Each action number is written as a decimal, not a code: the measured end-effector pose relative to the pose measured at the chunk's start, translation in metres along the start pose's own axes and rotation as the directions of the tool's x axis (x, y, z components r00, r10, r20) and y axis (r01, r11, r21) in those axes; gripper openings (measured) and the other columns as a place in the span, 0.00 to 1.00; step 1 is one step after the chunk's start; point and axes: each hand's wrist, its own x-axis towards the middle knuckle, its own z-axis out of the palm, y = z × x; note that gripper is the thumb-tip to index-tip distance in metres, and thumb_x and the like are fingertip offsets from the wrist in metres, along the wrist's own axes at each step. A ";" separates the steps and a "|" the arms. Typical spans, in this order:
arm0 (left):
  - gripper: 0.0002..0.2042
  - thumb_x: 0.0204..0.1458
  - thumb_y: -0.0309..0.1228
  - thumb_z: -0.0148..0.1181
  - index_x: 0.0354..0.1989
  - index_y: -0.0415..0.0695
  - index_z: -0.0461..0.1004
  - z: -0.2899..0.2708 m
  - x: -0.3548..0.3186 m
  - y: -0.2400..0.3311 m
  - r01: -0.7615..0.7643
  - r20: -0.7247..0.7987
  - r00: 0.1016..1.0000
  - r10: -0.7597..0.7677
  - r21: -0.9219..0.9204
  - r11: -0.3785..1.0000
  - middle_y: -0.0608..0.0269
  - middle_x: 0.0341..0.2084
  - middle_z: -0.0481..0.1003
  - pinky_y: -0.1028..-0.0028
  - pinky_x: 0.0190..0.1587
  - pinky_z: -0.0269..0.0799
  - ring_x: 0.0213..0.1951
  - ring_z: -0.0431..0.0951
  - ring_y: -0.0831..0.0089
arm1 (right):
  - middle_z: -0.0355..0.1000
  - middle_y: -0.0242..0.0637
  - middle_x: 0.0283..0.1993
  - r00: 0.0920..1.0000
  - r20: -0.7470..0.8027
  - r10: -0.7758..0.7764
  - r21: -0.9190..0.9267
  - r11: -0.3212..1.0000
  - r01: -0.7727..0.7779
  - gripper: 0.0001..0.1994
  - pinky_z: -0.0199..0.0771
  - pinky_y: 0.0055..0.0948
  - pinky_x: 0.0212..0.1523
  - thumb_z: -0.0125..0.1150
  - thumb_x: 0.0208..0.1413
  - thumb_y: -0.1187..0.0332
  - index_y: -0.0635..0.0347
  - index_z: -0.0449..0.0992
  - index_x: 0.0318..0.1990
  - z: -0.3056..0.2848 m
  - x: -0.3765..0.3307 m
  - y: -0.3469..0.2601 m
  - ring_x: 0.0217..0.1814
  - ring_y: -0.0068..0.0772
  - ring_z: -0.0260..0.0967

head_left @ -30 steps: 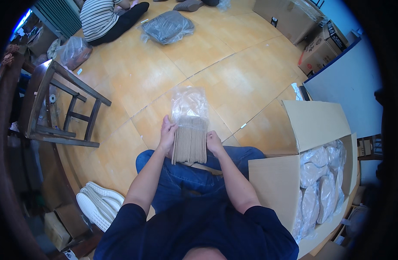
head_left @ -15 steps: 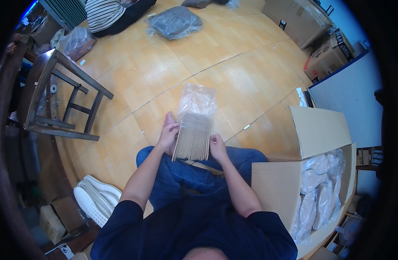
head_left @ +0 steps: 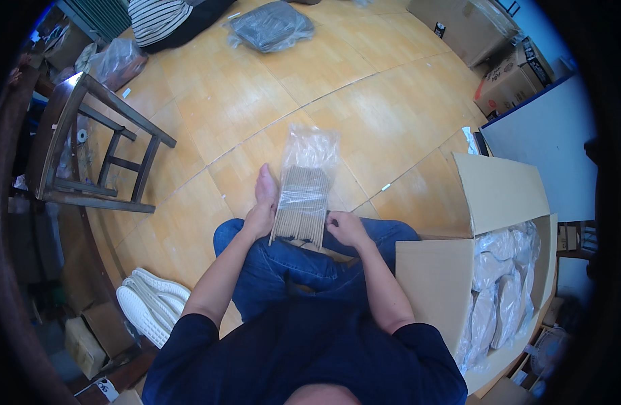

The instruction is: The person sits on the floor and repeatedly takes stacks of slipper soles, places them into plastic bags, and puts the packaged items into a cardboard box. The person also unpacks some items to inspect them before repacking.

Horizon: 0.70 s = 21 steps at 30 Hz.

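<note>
A stack of thin tan slabs (head_left: 302, 202), seen edge-on, lies in a clear plastic bag (head_left: 312, 144) in front of my crossed legs. The bag's loose end spreads flat on the floor beyond the stack. My left hand (head_left: 260, 219) is at the stack's left side, beside a bare foot (head_left: 265, 183); its fingers are hard to separate from the foot. My right hand (head_left: 347, 228) is closed, its curled fingers by the stack's lower right edge. What these fingers pinch, if anything, is too small to make out.
An open carton (head_left: 435, 290) with plastic-wrapped pieces (head_left: 506, 283) stands at my right. White shoe soles (head_left: 148, 304) lie at my left, below a wooden stool (head_left: 108, 152). A bagged grey bundle (head_left: 273, 27) lies ahead, near a seated person (head_left: 162, 23). Cartons (head_left: 516, 81) stand far right.
My left hand has drawn back from the top of the stack to its lower left side. My right hand has turned slightly and stays at the right edge. The stack has tilted a little.
</note>
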 end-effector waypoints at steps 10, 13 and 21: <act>0.05 0.65 0.33 0.47 0.43 0.46 0.64 -0.032 0.032 0.024 0.206 0.148 0.976 -0.158 -0.867 0.454 0.60 0.38 0.74 0.67 0.38 0.80 0.39 0.79 0.71 | 0.71 0.29 0.33 0.965 -0.228 0.128 0.796 0.595 0.109 0.05 0.69 0.25 0.42 0.50 0.60 0.70 0.59 0.72 0.34 -0.026 0.017 -0.013 0.40 0.22 0.70; 0.06 0.65 0.33 0.48 0.42 0.45 0.64 -0.039 0.039 0.029 0.164 0.086 0.981 -0.174 -0.845 0.509 0.62 0.37 0.74 0.72 0.37 0.78 0.36 0.78 0.75 | 0.72 0.31 0.35 0.946 -0.252 0.204 0.891 0.430 0.144 0.05 0.70 0.27 0.45 0.48 0.61 0.69 0.56 0.70 0.36 -0.032 0.029 -0.021 0.42 0.24 0.70; 0.05 0.64 0.29 0.47 0.39 0.42 0.67 -0.059 0.040 0.044 -0.175 -0.324 0.944 -0.054 -0.634 0.753 0.66 0.31 0.72 0.80 0.36 0.71 0.33 0.72 0.82 | 0.68 0.30 0.34 0.952 -0.223 0.209 0.957 -0.138 0.254 0.02 0.71 0.29 0.45 0.48 0.62 0.70 0.54 0.67 0.38 -0.051 0.038 -0.045 0.37 0.25 0.68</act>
